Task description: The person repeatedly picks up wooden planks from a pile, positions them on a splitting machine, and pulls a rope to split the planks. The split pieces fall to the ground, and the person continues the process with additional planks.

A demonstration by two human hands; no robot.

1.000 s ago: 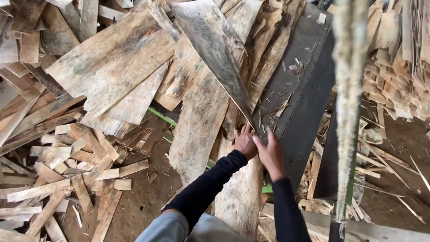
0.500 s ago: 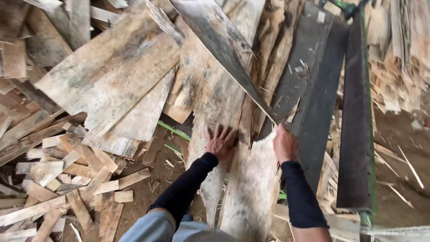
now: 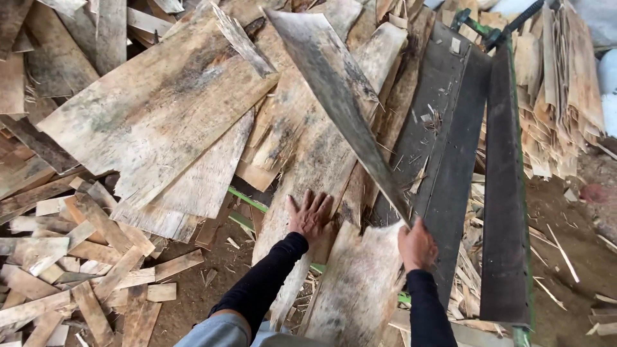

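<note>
Where the right hand [image 3: 416, 244] pinches the near end of a grey sheet [image 3: 334, 96], the sheet stands tilted on edge, rising up and away over the heap, apparently so it lifts free of the rest. Left hand [image 3: 310, 215] lies flat, fingers spread, on a pale sheet [image 3: 302, 167], seemingly pinning it down. Dark trough [image 3: 463, 148] just right; offcuts [image 3: 77, 270] scattered on the left.

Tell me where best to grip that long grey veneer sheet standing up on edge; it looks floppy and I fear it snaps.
Judging by its pose, grip the grey veneer sheet at its narrow lower end, from the right, where the right hand already holds it. It widens and leans up to the left, so the left hand, now flat on a pale sheet, could support it higher, from underneath.
</note>
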